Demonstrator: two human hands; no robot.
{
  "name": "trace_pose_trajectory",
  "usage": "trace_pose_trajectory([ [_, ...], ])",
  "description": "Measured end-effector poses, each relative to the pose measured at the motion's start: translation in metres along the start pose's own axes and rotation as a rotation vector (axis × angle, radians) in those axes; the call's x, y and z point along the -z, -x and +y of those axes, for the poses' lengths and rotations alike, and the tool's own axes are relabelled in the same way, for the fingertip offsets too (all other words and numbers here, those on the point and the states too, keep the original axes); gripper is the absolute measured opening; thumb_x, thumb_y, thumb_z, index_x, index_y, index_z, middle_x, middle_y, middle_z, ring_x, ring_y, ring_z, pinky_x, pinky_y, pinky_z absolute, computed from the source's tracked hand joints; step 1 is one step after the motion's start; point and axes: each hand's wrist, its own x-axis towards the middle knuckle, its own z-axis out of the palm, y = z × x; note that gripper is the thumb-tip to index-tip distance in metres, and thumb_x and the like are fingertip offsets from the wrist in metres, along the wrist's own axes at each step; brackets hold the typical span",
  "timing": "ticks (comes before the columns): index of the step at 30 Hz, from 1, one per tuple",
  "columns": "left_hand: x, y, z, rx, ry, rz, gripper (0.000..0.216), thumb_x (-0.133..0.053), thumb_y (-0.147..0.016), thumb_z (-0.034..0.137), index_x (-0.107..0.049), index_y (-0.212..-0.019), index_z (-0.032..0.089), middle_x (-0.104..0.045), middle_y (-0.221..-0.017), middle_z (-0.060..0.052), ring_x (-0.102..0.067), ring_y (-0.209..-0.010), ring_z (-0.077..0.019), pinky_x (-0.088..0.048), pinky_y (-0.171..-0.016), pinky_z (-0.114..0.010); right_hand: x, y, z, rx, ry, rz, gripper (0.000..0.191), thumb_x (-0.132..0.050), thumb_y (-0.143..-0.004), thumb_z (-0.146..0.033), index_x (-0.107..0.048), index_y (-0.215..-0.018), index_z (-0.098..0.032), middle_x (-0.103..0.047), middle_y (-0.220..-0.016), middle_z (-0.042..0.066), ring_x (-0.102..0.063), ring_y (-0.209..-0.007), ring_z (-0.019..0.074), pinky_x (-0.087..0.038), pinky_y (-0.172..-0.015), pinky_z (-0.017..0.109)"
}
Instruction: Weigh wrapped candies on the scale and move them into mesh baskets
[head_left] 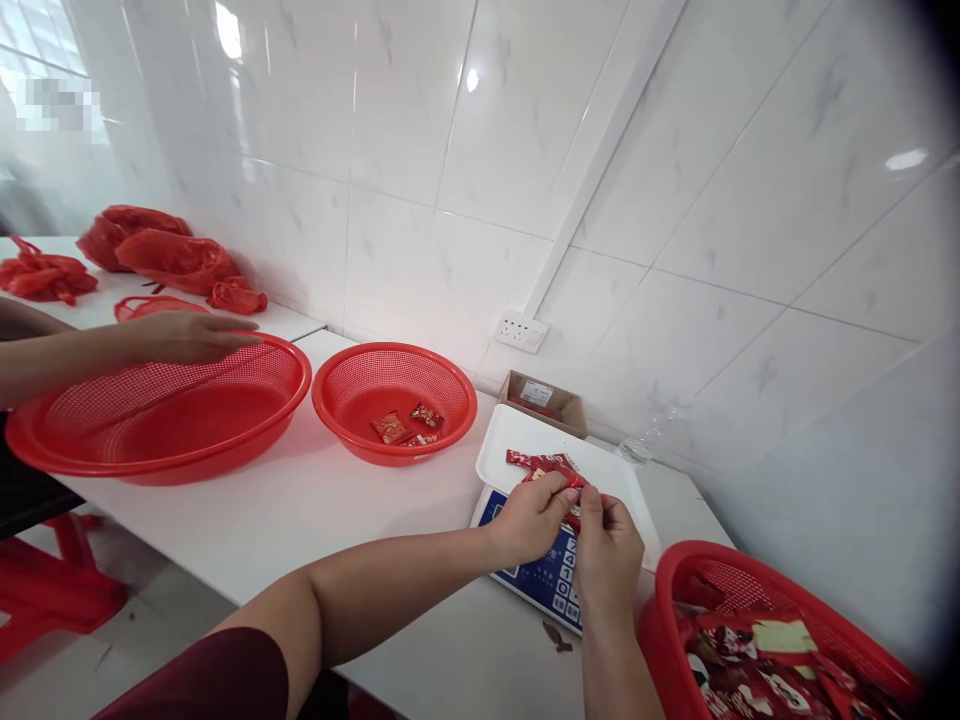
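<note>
Both my hands meet over a white scale (525,430) with a blue keypad on the white table. My left hand (531,518) pinches a red candy packet (546,466) from the left. My right hand (606,545) pinches the same red packet from the right, fingers closed on it. The packet's far end lies on the scale's white tray. A red basket (780,640) full of red wrapped sweets stands at my lower right, next to my right wrist.
A small red basket (395,402) holding three red packets stands left of the scale. A larger red basin (161,420) lies further left, with another person's hand (187,338) on its rim. Red plastic bags (161,255) lie at the back left. A cardboard box (544,400) sits behind the scale.
</note>
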Motion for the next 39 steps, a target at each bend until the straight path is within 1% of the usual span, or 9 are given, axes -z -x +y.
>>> trace_pose_trajectory([
  [2,-0.001,0.0,0.0,0.004,0.023,0.004,0.025,-0.04,-0.089,0.029,-0.038,-0.066,0.02,-0.042,-0.065,0.003,-0.039,-0.063,-0.0115,-0.032,-0.059,-0.024,-0.001,0.001,0.0,0.026,0.046,0.015,0.043,-0.056,-0.072,-0.062,-0.061,-0.07,-0.019,-0.065,-0.069,0.002,-0.056,-0.07,0.0192,-0.044,-0.065,0.031],
  [4,-0.001,0.0,-0.001,0.008,0.05,0.002,0.024,-0.041,-0.089,0.03,-0.039,-0.067,0.019,-0.043,-0.066,0.003,-0.04,-0.064,-0.0116,-0.033,-0.06,-0.024,-0.002,0.002,0.003,0.013,0.0,0.014,0.042,-0.056,-0.072,-0.061,-0.061,-0.07,-0.019,-0.066,-0.071,0.002,-0.057,-0.072,0.0198,-0.045,-0.067,0.032],
  [10,-0.003,-0.001,-0.004,0.086,0.144,-0.001,0.023,-0.04,-0.089,0.031,-0.042,-0.069,0.019,-0.041,-0.061,0.005,-0.039,-0.056,-0.0102,-0.033,-0.054,-0.023,-0.009,0.001,0.01,-0.152,-0.426,-0.086,0.037,-0.063,-0.072,-0.054,-0.064,-0.084,-0.019,-0.068,-0.087,0.002,-0.06,-0.085,0.0186,-0.047,-0.079,0.032],
  [14,-0.002,-0.002,-0.007,0.111,0.146,0.025,0.025,-0.041,-0.089,0.034,-0.04,-0.069,0.019,-0.041,-0.059,0.005,-0.04,-0.055,-0.0099,-0.033,-0.053,-0.023,-0.008,0.001,0.011,-0.209,-0.501,-0.052,0.033,-0.069,-0.066,-0.05,-0.063,-0.076,-0.019,-0.068,-0.077,0.0,-0.06,-0.074,0.0159,-0.049,-0.069,0.028],
  [18,0.0,-0.001,-0.011,0.136,0.136,0.06,0.025,-0.042,-0.089,0.035,-0.041,-0.069,0.019,-0.042,-0.061,0.005,-0.041,-0.056,-0.0102,-0.033,-0.054,-0.024,-0.002,0.003,0.01,-0.174,-0.393,-0.069,0.032,-0.067,-0.069,-0.05,-0.062,-0.074,-0.018,-0.065,-0.07,-0.001,-0.057,-0.064,0.0151,-0.047,-0.06,0.027],
  [22,0.001,0.001,-0.008,0.156,0.137,0.056,0.026,-0.044,-0.088,0.038,-0.043,-0.069,0.019,-0.043,-0.06,0.004,-0.042,-0.056,-0.0112,-0.035,-0.056,-0.025,0.002,0.005,0.008,-0.141,-0.235,-0.005,0.035,-0.065,-0.071,-0.053,-0.063,-0.076,-0.018,-0.064,-0.07,-0.001,-0.055,-0.066,0.0158,-0.046,-0.06,0.027],
  [26,0.002,0.002,-0.002,0.183,0.152,0.064,0.029,-0.045,-0.087,0.042,-0.043,-0.068,0.02,-0.041,-0.057,0.005,-0.041,-0.053,-0.0112,-0.034,-0.053,-0.024,0.001,0.007,0.007,-0.186,-0.314,-0.036,0.036,-0.067,-0.068,-0.055,-0.062,-0.075,-0.02,-0.064,-0.07,-0.002,-0.053,-0.065,0.0144,-0.045,-0.06,0.026],
  [31,0.003,0.002,-0.002,0.185,0.153,0.077,0.028,-0.044,-0.087,0.041,-0.045,-0.07,0.019,-0.044,-0.061,0.004,-0.042,-0.055,-0.0111,-0.035,-0.054,-0.024,0.003,0.007,0.009,-0.193,-0.305,-0.117,0.041,-0.073,-0.063,-0.05,-0.064,-0.089,-0.02,-0.067,-0.085,0.0,-0.055,-0.07,0.014,-0.044,-0.061,0.025],
  [39,0.007,0.005,-0.005,0.116,0.072,0.07,0.03,-0.045,-0.087,0.04,-0.05,-0.069,0.016,-0.043,-0.064,0.003,-0.04,-0.062,-0.0113,-0.034,-0.06,-0.024,0.005,0.007,0.005,-0.194,-0.274,-0.046,0.039,-0.075,-0.058,-0.047,-0.065,-0.081,-0.018,-0.063,-0.067,-0.002,-0.049,-0.056,0.0117,-0.041,-0.053,0.025],
])
